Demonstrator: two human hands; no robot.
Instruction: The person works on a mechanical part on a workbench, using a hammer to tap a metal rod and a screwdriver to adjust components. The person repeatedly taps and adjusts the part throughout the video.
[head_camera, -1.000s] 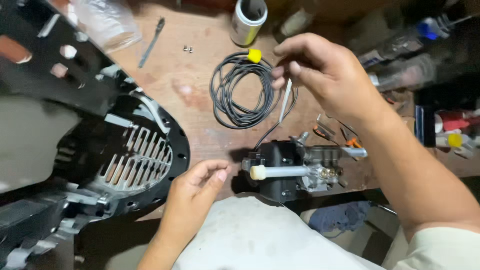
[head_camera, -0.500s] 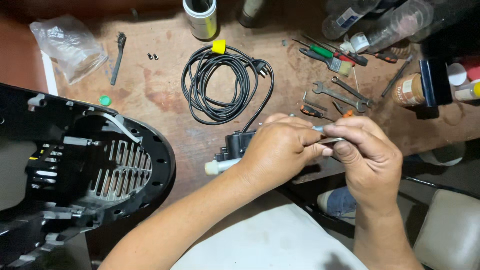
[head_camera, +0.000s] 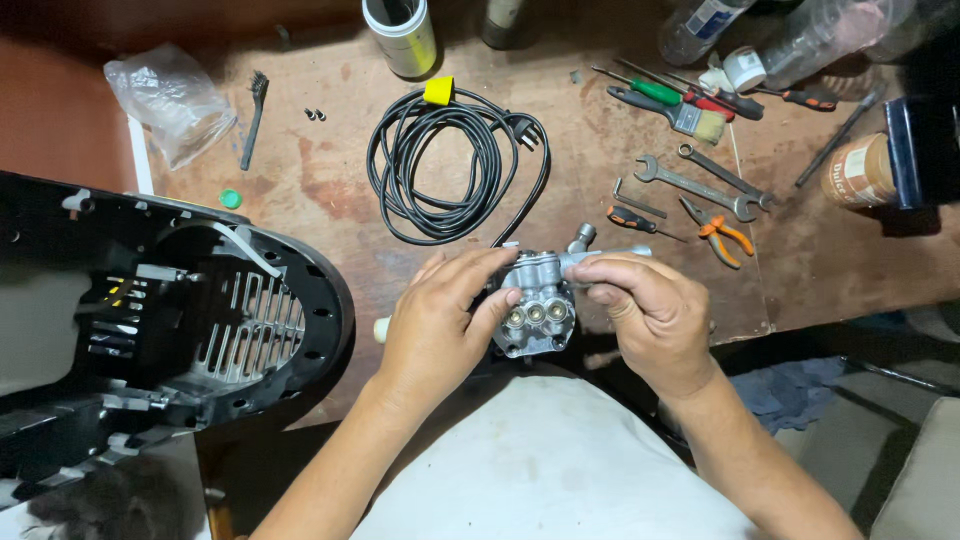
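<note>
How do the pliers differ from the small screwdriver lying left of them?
The pliers have two orange handles spread apart; the small screwdriver has one straight black-and-orange handle. The pliers' tip points up-left, while the screwdriver's thin shaft points right. Both lie untouched on the wooden bench, beyond the right hand.

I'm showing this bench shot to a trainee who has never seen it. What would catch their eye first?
Most likely the grey metal pump block at bottom centre, gripped between the left hand and the right hand. Next, the coiled black cable with its yellow tag behind it, and the big black plastic housing with a slotted grille at the left.
</note>
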